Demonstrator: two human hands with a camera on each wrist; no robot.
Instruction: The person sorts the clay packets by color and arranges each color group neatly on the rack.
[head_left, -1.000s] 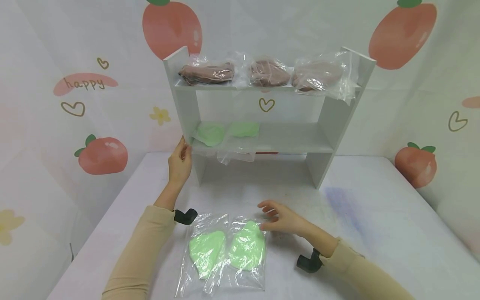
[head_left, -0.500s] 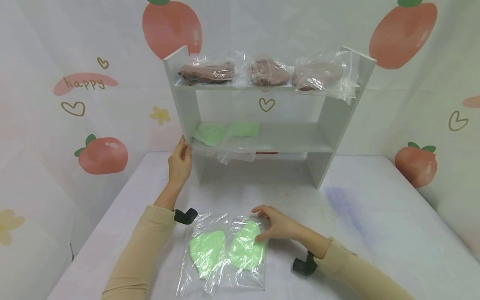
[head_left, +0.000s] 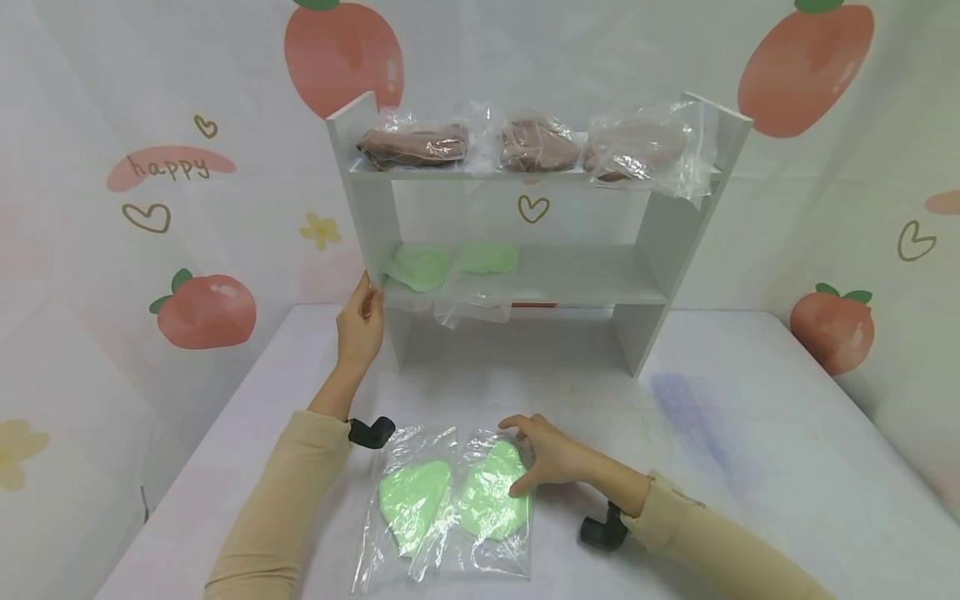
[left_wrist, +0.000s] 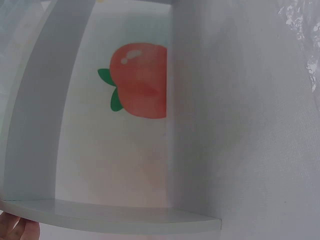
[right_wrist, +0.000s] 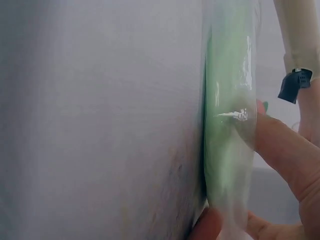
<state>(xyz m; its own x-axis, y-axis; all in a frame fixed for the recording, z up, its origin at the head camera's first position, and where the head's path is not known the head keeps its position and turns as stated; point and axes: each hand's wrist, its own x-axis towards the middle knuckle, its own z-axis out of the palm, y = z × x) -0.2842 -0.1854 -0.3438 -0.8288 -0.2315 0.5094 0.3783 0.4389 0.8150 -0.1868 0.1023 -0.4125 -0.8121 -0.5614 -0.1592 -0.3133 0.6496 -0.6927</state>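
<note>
Two clear plastic bags lie side by side on the table, a left bag (head_left: 415,506) and a right bag (head_left: 491,500), each with a flat light-green piece inside. My right hand (head_left: 551,454) reaches over the right bag from its right side. Its thumb and fingers are spread wide; a fingertip (right_wrist: 265,132) touches the plastic, and another digit sits low at the bag's edge. My left hand (head_left: 362,325) rests against the left side panel of a grey shelf unit (head_left: 585,283); its fingers show at the panel's edge in the left wrist view.
On the middle shelf are a left green-filled bag (head_left: 422,268) and another green-filled bag (head_left: 489,258), their plastic hanging over the front edge. The top shelf holds three bagged brown items, including the middle brown bag (head_left: 536,146). A patterned cloth (head_left: 247,242) hangs behind.
My right hand has moved left and slightly down, from beside the right bag to over its right part, with the thumb lower. The left hand and the shelf have stayed still.
</note>
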